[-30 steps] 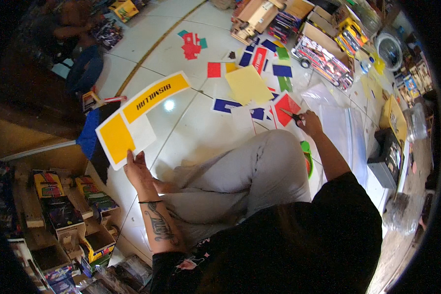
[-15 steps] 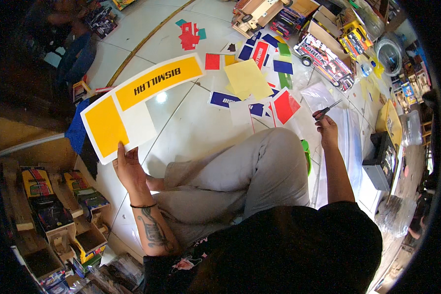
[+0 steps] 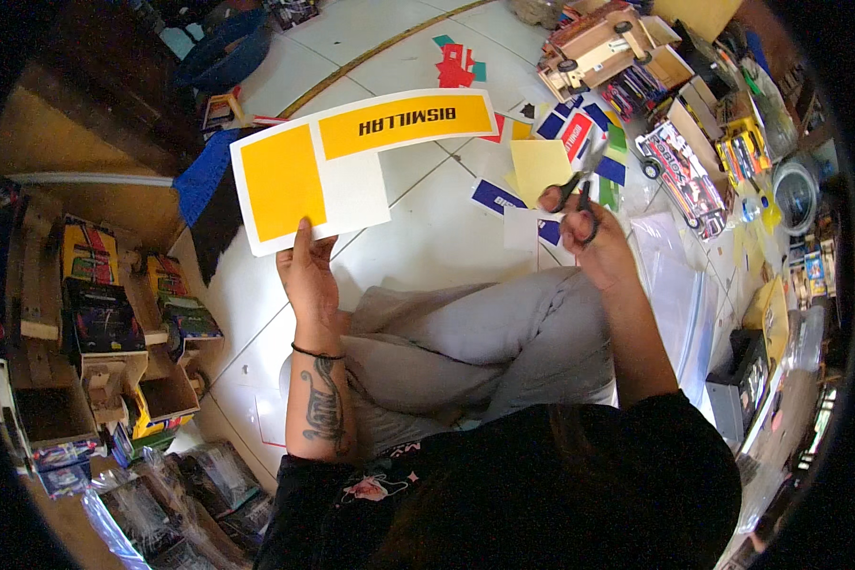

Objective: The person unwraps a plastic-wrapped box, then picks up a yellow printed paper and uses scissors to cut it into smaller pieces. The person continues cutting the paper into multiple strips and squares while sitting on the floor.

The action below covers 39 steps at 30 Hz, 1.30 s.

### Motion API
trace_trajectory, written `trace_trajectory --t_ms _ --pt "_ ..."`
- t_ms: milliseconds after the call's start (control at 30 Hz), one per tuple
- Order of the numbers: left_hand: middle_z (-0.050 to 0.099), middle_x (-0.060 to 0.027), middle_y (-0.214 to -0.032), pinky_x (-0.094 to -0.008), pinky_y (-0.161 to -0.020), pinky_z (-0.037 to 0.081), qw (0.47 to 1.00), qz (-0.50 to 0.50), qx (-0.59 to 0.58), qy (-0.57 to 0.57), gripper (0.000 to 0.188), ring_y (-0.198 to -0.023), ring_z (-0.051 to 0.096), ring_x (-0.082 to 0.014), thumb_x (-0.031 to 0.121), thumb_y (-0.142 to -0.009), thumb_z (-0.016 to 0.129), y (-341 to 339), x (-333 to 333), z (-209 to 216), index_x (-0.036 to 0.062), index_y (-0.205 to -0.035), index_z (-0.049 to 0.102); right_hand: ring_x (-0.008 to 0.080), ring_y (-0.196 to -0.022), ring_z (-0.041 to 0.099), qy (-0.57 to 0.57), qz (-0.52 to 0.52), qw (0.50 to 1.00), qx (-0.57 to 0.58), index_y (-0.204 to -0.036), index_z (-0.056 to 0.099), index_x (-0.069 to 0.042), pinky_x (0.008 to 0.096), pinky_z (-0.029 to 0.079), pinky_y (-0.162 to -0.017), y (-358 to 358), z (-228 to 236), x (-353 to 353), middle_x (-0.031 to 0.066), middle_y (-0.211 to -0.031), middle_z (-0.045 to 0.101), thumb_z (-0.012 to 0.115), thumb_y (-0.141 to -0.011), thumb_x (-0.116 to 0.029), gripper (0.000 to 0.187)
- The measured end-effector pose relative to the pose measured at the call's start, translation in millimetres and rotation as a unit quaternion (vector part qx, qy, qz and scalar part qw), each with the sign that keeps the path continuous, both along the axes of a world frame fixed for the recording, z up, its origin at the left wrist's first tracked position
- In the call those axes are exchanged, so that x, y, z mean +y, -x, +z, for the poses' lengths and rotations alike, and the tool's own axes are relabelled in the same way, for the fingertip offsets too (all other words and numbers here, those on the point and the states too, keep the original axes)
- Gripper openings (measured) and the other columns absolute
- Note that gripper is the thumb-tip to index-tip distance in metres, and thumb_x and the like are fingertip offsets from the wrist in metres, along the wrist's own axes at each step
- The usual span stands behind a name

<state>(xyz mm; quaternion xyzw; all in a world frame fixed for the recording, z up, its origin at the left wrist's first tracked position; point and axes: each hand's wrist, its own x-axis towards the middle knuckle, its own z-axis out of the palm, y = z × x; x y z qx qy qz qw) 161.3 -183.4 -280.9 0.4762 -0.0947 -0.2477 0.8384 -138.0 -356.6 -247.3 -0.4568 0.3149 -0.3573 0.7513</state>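
My left hand [image 3: 310, 275] pinches the lower edge of a white sticker sheet [image 3: 283, 180], thumb on its front. Two yellow panels cover the sheet: a squarish one and a long, slightly curved strip with black lettering. A blank white part sits below the strip. In my right hand [image 3: 597, 249] is a pair of scissors [image 3: 587, 215] with black handles, fingers in the loops. Their blades point away from me, above the scraps and apart from the sheet; motion blurs them. Beneath the scissors lie a pale yellow paper [image 3: 540, 163] and a blue lettered sticker [image 3: 497, 197].
Red and teal scraps [image 3: 456, 66] lie on the white tile floor farther off. Wooden toy trucks [image 3: 598, 52] and a decorated one [image 3: 679, 171] stand at the far right. More toy truck bodies [image 3: 104, 318] line the left side. Clear plastic sheeting [image 3: 674, 285] lies beside my right arm.
My right hand has swung left and lifted, bringing the scissors over the scraps, closer to the sheet. In the picture, the left hand and sheet sit further right, as the whole view has shifted.
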Motion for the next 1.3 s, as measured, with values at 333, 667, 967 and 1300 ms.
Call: trace_trajectory --t_ms 333,667,967,1300 --pt "0.062 -0.0089 -0.103 -0.0337 -0.079 0.052 0.998 -0.041 -0.019 0.034 0.021 -0.090 0.061 -0.0180 0.010 -0.087 0.056 25.4 -9.4 6.7 0.0037 -0.107 0.056 0.0127 -0.089 0.051 -0.048 -0.025 0.998 -0.037 -0.098 0.050 -0.011 0.0293 0.039 -0.077 -168.1 -12.0 52.4 -0.0012 -0.095 0.054 0.069 -0.074 -0.014 0.030" --pt "0.046 -0.0165 -0.127 -0.0378 -0.098 0.034 0.957 -0.024 -0.196 -0.211 0.067 -0.114 0.047 -0.0264 0.035 -0.083 0.060 -28.6 8.8 -0.3 0.0052 -0.135 0.029 0.0115 -0.081 0.055 0.245 0.207 0.929 0.187 -0.112 0.045 -0.003 0.0227 0.045 -0.072 -109.0 19.9 -29.5 0.0067 -0.104 0.057 0.069 -0.065 0.002 0.053" --pt "0.064 -0.0079 -0.092 -0.0238 -0.077 0.045 0.869 -0.437 -0.143 -0.182 0.040 -0.082 0.059 -0.0122 0.024 -0.085 0.061 10.0 -8.9 -13.5 -0.0036 -0.113 0.053 0.0082 -0.069 0.057 0.276 0.256 0.905 0.197 -0.107 0.046 -0.006 0.0201 0.045 -0.064 -118.0 10.6 -16.7 0.0013 -0.077 0.060 0.071 -0.069 -0.001 0.045" --pt "0.062 -0.0068 -0.100 -0.0287 -0.079 0.048 0.995 -0.067 0.027 0.073 0.020 -0.088 0.060 -0.0149 0.014 -0.088 0.057 26.7 -12.8 -3.8 0.0019 -0.105 0.056 0.0174 -0.092 0.053 0.008 0.033 0.998 -0.045 -0.110 0.045 -0.002 0.0314 0.045 -0.079 -149.9 -19.5 19.3 0.0070 -0.098 0.055 0.072 -0.069 -0.010 0.049"
